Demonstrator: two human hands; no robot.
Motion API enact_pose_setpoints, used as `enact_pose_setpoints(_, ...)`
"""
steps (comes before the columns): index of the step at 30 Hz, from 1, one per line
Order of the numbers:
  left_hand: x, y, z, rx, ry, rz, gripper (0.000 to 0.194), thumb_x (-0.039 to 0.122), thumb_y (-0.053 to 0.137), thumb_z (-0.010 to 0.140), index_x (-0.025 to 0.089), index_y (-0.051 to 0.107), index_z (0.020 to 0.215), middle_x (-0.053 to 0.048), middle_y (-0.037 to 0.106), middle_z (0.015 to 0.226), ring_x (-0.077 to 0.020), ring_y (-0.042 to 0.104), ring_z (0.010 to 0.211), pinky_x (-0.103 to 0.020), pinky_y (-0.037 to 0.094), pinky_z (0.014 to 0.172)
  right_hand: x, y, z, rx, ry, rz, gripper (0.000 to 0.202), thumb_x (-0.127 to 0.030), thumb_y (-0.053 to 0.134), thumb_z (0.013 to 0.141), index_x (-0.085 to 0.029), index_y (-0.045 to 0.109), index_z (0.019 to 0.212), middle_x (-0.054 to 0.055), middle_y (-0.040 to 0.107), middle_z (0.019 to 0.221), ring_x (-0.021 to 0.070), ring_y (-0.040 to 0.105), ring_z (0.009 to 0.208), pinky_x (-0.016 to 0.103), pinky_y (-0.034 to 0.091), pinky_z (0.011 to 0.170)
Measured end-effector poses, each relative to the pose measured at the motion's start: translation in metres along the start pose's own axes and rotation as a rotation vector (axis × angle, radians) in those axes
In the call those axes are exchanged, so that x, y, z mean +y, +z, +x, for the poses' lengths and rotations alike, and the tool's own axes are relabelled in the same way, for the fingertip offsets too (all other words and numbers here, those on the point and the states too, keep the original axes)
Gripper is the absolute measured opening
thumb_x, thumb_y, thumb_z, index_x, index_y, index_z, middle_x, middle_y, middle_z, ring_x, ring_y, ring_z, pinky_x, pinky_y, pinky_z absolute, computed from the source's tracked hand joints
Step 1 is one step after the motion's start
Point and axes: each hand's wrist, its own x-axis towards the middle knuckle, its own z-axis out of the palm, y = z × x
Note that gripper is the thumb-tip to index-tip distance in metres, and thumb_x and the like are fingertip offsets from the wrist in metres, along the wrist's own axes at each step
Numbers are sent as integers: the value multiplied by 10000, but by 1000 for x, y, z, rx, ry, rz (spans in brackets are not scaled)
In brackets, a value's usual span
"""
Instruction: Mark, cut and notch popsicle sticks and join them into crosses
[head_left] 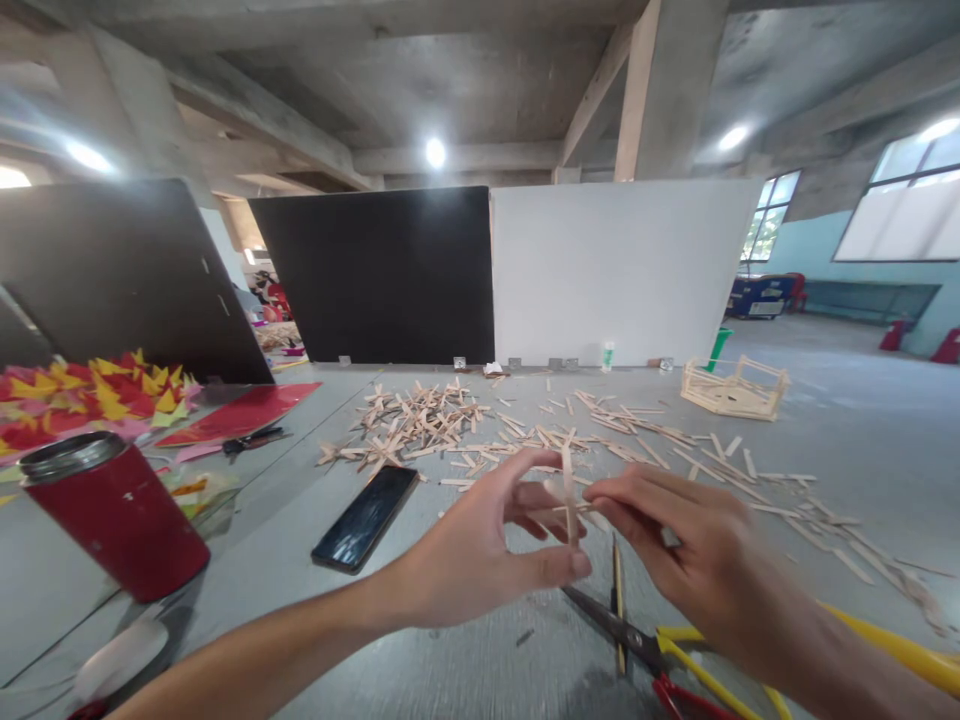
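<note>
My left hand (pixel 480 535) is curved, with a pale wooden craft stick (pixel 568 480) held upright between thumb and fingertips. My right hand (pixel 694 535) pinches the end of a second thin wooden piece (pixel 551 513), which crosses the upright stick roughly at right angles. Whether the two are joined cannot be made out. Below the hands lie open scissors (pixel 626 632), with yellow and red handles partly under my right forearm. A thin pencil-like stick (pixel 619 590) lies across their blades. Many loose craft sticks (pixel 420 425) are scattered beyond my hands.
A black phone (pixel 365 520) and a red open flask (pixel 116 515) stand to the left, near folded red and yellow paper pieces (pixel 105 395). A small stick-built frame (pixel 735 390) sits back right. Black (pixel 375 280) and white (pixel 607 270) panels border the table's far side.
</note>
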Motion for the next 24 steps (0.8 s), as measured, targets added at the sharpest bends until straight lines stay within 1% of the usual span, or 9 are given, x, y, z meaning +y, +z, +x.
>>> enact_pose_setpoints(1, 1, 0, 0, -34, -1, -21, 589, 314, 836, 868, 210, 511, 1348, -85, 756, 1072, -230, 713, 1027, -389, 543, 945, 1, 0, 0, 14, 30, 16, 141, -137, 593, 1041, -196, 712, 994, -12, 684, 804, 114, 629, 673, 243, 481, 625)
enact_pose_setpoints(3, 5, -1, -1, -67, 13, -13, 417, 312, 781, 925, 192, 585, 1273, -93, 747, 1081, -222, 710, 1027, -370, 539, 944, 2, -1, 1, 26, 83, 53, 122, -168, 627, 1035, -220, 725, 984, -35, 691, 774, 105, 624, 654, 235, 470, 607)
enact_pose_setpoints(6, 10, -1, -1, -45, 13, 81, 158, 317, 651, 1013, 164, 663, 1053, -59, 746, 930, -164, 719, 833, -290, 553, 818, 4, -2, 1, -3, 100, 70, 131, -192, 619, 1047, -236, 728, 990, -41, 702, 783, 108, 638, 666, 237, 485, 623)
enact_pose_setpoints(10, 12, 1, -2, -40, -59, 185, 226, 336, 553, 1050, 166, 675, 963, -21, 735, 859, -79, 632, 505, -184, 444, 503, 1, -2, 0, -11, -60, -81, 290, -230, 625, 1047, -204, 640, 1335, 80, 671, 1139, 178, 665, 958, 299, 551, 802)
enact_pose_setpoints(14, 7, 5, -5, -59, -65, 222, 215, 330, 566, 1043, 179, 681, 943, 23, 682, 765, -76, 640, 515, -165, 442, 517, -5, -1, -3, -62, -147, -35, 265, -136, 588, 1052, -202, 607, 1308, 38, 645, 1021, 161, 605, 910, 283, 524, 798)
enact_pose_setpoints(16, 4, 6, -7, -56, -78, 221, 212, 348, 584, 1034, 180, 675, 941, 13, 701, 812, -81, 655, 533, -176, 464, 537, -7, -1, -4, -69, -61, 47, 176, -143, 583, 1053, -230, 610, 1204, 9, 640, 975, 143, 594, 849, 273, 507, 756)
enact_pose_setpoints(19, 2, 6, -8, -41, -77, 198, 226, 371, 609, 1022, 174, 664, 925, -4, 723, 863, -87, 669, 542, -182, 475, 534, -7, -3, -3, -160, 199, 209, 29, -269, 565, 1080, -268, 594, 1082, -17, 624, 919, 141, 586, 784, 286, 488, 702)
enact_pose_setpoints(21, 3, 4, -7, -62, -85, 157, 266, 397, 625, 1011, 165, 648, 883, -11, 720, 829, -89, 662, 517, -178, 466, 501, -6, -5, 0, -250, 377, 392, 118, -355, 525, 1102, -273, 587, 1044, -19, 643, 900, 148, 609, 800, 298, 499, 727)
enact_pose_setpoints(24, 6, 0, -5, -174, -154, 16, 380, 508, 650, 982, 167, 604, 821, -11, 707, 770, -80, 607, 428, -192, 471, 451, -3, -6, 4, -311, 505, 733, 215, -432, 583, 1074, -248, 583, 962, -6, 688, 893, 154, 648, 836, 302, 512, 773)
